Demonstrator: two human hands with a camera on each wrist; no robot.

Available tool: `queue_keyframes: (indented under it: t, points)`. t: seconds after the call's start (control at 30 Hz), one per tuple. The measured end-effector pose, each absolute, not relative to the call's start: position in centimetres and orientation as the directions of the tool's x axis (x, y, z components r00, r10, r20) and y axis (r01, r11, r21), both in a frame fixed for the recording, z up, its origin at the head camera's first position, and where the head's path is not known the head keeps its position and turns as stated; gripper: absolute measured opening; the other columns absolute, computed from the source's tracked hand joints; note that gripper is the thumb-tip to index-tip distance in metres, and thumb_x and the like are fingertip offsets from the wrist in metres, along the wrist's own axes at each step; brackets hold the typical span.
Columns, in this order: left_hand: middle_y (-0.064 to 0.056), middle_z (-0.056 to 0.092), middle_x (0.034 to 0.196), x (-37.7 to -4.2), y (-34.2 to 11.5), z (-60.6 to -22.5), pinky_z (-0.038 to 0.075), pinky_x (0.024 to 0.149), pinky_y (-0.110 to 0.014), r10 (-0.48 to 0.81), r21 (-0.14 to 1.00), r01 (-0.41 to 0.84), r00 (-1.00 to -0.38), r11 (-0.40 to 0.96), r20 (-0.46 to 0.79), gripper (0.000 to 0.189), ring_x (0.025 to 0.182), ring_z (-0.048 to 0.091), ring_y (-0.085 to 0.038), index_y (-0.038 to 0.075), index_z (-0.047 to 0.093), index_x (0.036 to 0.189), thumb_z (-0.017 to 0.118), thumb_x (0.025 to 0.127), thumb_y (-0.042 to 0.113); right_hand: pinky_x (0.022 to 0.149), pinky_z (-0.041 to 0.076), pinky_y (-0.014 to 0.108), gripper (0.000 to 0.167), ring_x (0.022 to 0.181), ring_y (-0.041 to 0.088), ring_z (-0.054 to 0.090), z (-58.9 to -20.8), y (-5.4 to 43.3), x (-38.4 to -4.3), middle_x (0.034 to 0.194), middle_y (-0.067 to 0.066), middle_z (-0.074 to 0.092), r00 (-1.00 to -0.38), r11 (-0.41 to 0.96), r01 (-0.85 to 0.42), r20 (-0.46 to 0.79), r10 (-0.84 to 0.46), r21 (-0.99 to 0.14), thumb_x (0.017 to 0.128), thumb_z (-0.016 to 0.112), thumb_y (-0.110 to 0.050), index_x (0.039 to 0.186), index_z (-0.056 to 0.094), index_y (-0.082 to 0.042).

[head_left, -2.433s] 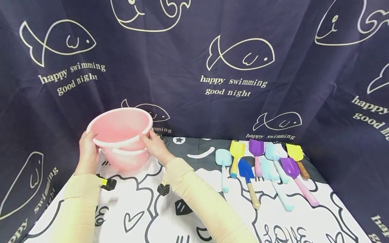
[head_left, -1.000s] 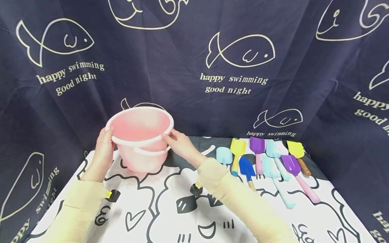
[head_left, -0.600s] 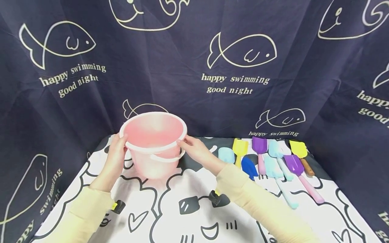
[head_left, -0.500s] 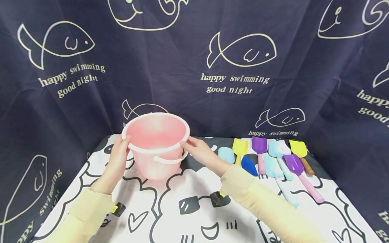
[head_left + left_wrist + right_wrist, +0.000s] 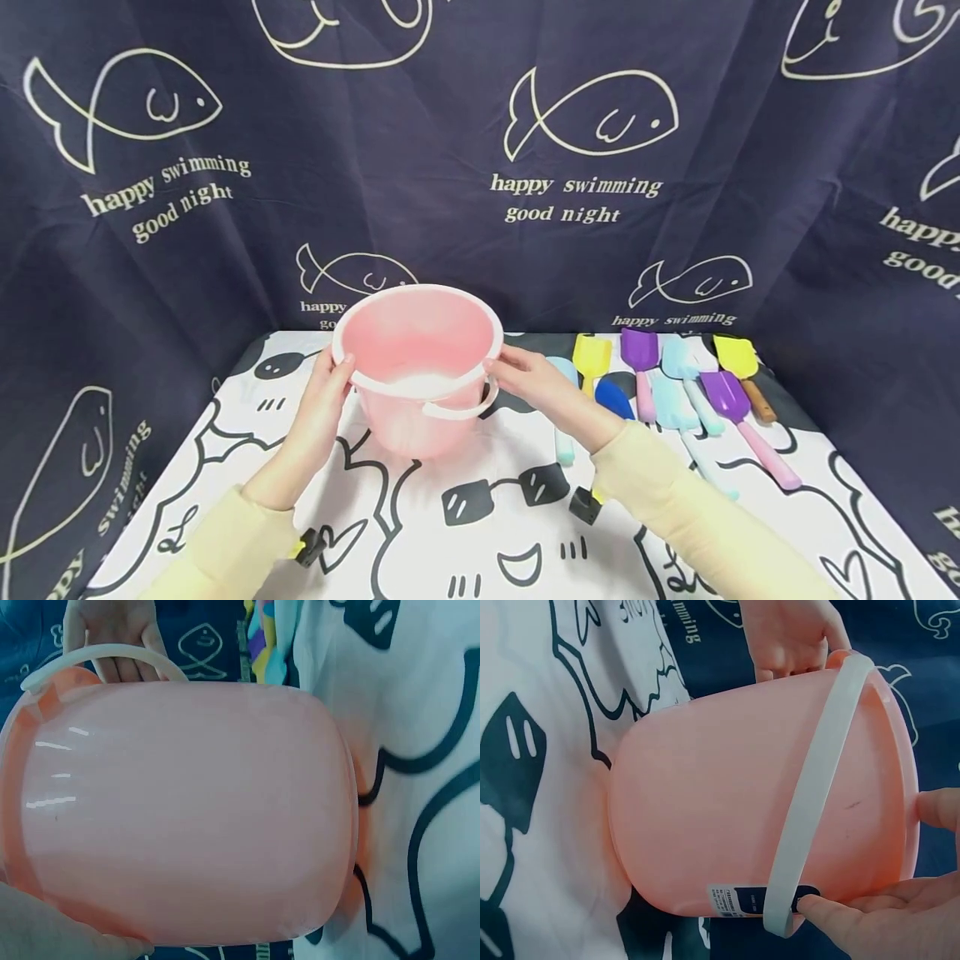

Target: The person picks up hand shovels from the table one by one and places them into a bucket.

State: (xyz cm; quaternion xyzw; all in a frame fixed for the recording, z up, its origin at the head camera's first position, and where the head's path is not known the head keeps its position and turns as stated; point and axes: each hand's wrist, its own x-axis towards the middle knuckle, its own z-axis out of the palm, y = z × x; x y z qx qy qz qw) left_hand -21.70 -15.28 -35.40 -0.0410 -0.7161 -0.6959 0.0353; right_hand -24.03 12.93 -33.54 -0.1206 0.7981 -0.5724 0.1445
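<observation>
While both hands have it by the rim (image 5: 408, 390), the pink bucket (image 5: 420, 425) is left of the tabletop's (image 5: 420, 575) centre, toward the back edge, mouth up. Left hand (image 5: 321, 404): pinching the rim on the left side, thumb over the lip. Right hand (image 5: 543, 387): same on the right, fingers on the outer wall next to the white handle (image 5: 461, 411) and the sticker (image 5: 739, 900). Handle hangs slack across the side. Can't tell if the base touches the cloth or floats just above it. Shovels lie toward the back right corner; nearest is a light-blue shovel (image 5: 564, 450), partly behind the right hand. Blue trowel (image 5: 615, 398) has its lower part hidden by the right arm. Risks, my read: rim-only hold on smooth plastic, so if one thumb slips, bucket tips to that side. Slack handle could swing and snag the right fingers. If the right forearm sweeps low toward the shovels, the sleeve (image 5: 675, 508) could drag them around. Bucket shifted right without lift could ride up on the light-blue one.
</observation>
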Motion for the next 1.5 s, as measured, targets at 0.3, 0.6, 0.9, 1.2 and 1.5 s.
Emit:
queue_keyframes:
  t: [0.3,0.6,0.9,1.2,1.5]
  points:
    - [-0.014,0.021,0.151,-21.0,-13.6,-36.2,0.018,0.115,-0.039,0.028,0.993,0.114,-0.993,0.018,0.113,0.055,0.141,0.022,-0.023,0.001,0.014,0.147,0.035,0.102,0.024,0.102,0.039,0.04,0.06,0.129,0.028,0.046,-34.9,14.6,-23.0,0.146,0.012,0.041,-0.951,0.31,0.004,-0.1,-0.293,-0.951,0.094,0.054,-0.033,0.145,0.035,-0.008]
    - [-0.015,0.026,0.147,-20.7,-12.3,-36.4,0.015,0.116,-0.038,0.015,0.984,0.161,-0.987,-0.078,0.163,0.05,0.14,0.023,-0.024,0.0,0.017,0.146,0.034,0.101,0.015,0.101,0.039,0.043,0.061,0.125,0.029,0.05,-35.3,15.6,-22.3,0.145,0.012,0.043,-0.952,0.327,-0.048,-0.057,-0.302,-0.944,0.095,0.052,-0.036,0.146,0.034,-0.008]
    - [-0.013,0.027,0.147,-20.5,-11.3,-36.6,0.018,0.115,-0.032,0.002,0.976,0.164,-0.986,-0.144,0.166,0.05,0.139,0.027,-0.019,0.0,0.016,0.146,0.034,0.101,0.015,0.101,0.039,0.044,0.059,0.123,0.03,0.051,-35.0,16.4,-22.2,0.141,0.015,0.047,-0.951,0.355,-0.103,-0.013,-0.309,-0.929,0.096,0.052,-0.034,0.146,0.034,-0.007]
    - [-0.016,0.028,0.146,-19.7,-10.7,-36.9,0.018,0.115,-0.036,-0.014,0.982,0.129,-0.992,-0.139,0.128,0.05,0.138,0.027,-0.024,0.001,0.017,0.145,0.035,0.1,0.014,0.101,0.041,0.044,0.056,0.115,0.027,0.056,-35.3,16.6,-21.7,0.129,0.015,0.056,-0.96,0.375,-0.103,-0.007,-0.282,-0.921,0.095,0.054,-0.036,0.142,0.041,-0.007]
    - [-0.011,0.031,0.144,-19.9,-11.5,-37.3,0.018,0.113,-0.043,-0.039,0.996,0.088,-0.995,-0.007,0.087,0.052,0.134,0.03,-0.021,0.005,0.022,0.145,0.039,0.097,0.018,0.103,0.038,0.046,0.063,0.13,0.03,0.045,-35.9,16.3,-21.4,0.142,0.016,0.045,-0.963,0.401,-0.111,-0.001,-0.271,-0.909,0.094,0.056,-0.036,0.145,0.034,-0.007]
